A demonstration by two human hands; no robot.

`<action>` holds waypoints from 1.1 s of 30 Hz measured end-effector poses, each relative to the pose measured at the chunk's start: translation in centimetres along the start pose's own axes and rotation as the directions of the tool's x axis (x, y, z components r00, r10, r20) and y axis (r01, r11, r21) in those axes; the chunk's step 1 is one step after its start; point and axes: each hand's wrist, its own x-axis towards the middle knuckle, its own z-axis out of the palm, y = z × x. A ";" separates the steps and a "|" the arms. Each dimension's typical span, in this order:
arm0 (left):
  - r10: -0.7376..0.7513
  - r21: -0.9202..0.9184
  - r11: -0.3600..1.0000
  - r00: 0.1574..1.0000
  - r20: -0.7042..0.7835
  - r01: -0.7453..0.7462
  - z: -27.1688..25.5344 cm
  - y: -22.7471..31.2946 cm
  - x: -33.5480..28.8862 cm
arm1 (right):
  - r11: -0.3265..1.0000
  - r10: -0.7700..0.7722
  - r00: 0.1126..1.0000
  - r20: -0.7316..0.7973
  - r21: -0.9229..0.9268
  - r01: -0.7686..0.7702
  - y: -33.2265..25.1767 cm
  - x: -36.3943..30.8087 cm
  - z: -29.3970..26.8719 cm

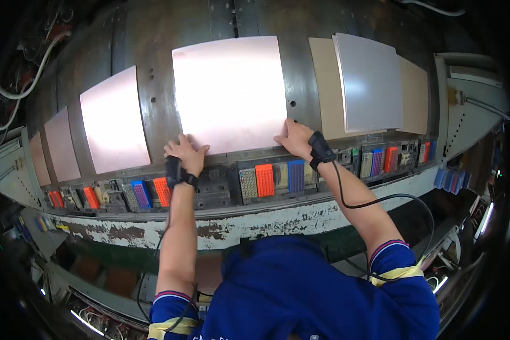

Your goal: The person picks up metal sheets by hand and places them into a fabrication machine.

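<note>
A large square sheet, shiny and pale copper-coloured (232, 96), lies flat on the dark metal bed (156, 73) in front of me. At its near left corner is my left hand (187, 154), fingers spread and thumb stretched along the near edge. My right hand (296, 139) rests at the near right corner, its thumb on the near edge and its forefinger along the right side. Neither hand is closed round the sheet; some right fingertips are hidden. Both wrists wear black straps with small devices, and a cable (391, 196) trails from the right one.
More copper-coloured sheets (116, 122) lie to the left. On the right a grey sheet (371, 85) overlaps tan boards (328, 85). Along the near edge runs a row of orange (264, 180), blue (296, 176) and grey studded blocks, above a chipped white rail (221, 228). Metal frames flank both ends.
</note>
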 end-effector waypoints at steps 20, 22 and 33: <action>0.332 -0.025 0.943 0.942 0.054 -0.331 5.1 16.3 -0.1 | 0.899 -0.437 0.871 -0.225 -0.119 0.421 -8.4 19.6 -5.1; 0.312 -0.059 0.949 0.949 0.032 -0.310 5.8 15.9 -0.4 | 0.847 -0.382 0.853 -0.354 0.235 0.477 -2.8 17.6 -7.0; 0.605 -0.360 0.708 0.785 -0.134 -0.608 8.4 40.7 -9.6 | 0.861 0.480 0.539 -0.692 0.254 -0.440 44.5 1.4 -18.9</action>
